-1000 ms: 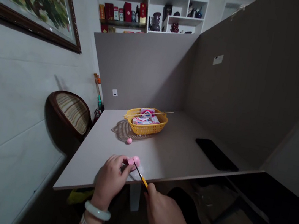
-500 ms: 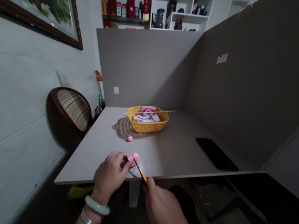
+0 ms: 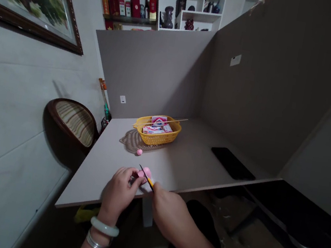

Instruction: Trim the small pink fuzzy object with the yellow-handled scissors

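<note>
Fingers of the left hand (image 3: 118,190) curl closed around a soft-looking, rounded pink lump (image 3: 145,173), while the right hand (image 3: 169,212) grips a slim knife with a yellow handle (image 3: 149,182), its dark blade across the lump.
The lump sits well in front of a yellow plastic basket (image 3: 156,139), above the near edge of a pale grey table (image 3: 103,185). One small pink ball (image 3: 139,152) lies finished-looking just before the basket, and whether the lump is cut cannot be told. Pink-and-white boxes (image 3: 154,130) and a thin wooden skewer (image 3: 166,122) rest in the basket; a black phone (image 3: 232,163) lies to its right.
</note>
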Demonstrator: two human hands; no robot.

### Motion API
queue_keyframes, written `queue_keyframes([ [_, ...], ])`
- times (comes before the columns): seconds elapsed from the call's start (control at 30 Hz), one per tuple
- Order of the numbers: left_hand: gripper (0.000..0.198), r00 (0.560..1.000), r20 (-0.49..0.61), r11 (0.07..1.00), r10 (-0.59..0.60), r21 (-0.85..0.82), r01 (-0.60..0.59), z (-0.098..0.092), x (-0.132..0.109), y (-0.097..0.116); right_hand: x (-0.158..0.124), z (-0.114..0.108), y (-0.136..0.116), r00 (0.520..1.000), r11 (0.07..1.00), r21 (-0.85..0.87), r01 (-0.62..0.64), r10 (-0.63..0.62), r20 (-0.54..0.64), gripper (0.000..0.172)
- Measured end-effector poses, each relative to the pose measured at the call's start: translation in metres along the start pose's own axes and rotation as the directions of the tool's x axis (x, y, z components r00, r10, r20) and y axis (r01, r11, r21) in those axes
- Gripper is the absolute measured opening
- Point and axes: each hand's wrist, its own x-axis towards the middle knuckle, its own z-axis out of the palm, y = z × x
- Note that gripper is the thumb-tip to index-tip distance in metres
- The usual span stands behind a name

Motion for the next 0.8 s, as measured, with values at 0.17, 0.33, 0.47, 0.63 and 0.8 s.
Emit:
queue_keyframes([
  [0.17, 0.021, 1.0, -0.013, 1.0, -0.012, -0.003, 0.012, 0.001, 0.0, -0.001, -0.007, 0.005, 0.004, 1.0, 0.999, 0.032, 0.003, -0.003, 0.005, 0.016],
  [0.33, 0.02, 0.999, -0.024, 0.999, 0.032, 0.007, -0.032, 0.0, 0.0, 0.0, -0.015, 0.012, 0.008, 0.999, 1.0, 0.03, 0.006, -0.005, -0.041, 0.016],
  [0.47, 0.017, 0.999, -0.022, 0.999, 0.041, 0.014, -0.041, -0.001, 0.0, 0.002, 0.003, 0.002, 0.003, 1.0, 1.0, -0.022, 0.004, -0.004, -0.02, 0.014],
  [0.63, 0.02, 1.0, -0.025, 1.0, 0.019, 0.007, -0.019, 0.0, -0.001, 0.002, -0.01, 0.006, 0.009, 1.0, 0.999, 0.032, 0.004, -0.003, -0.012, 0.016],
  [0.8, 0.019, 0.999, -0.026, 0.999, 0.024, 0.021, -0.024, 0.002, -0.001, -0.002, -0.013, 0.007, 0.009, 1.0, 1.0, -0.005, 0.005, -0.006, -0.027, 0.016],
])
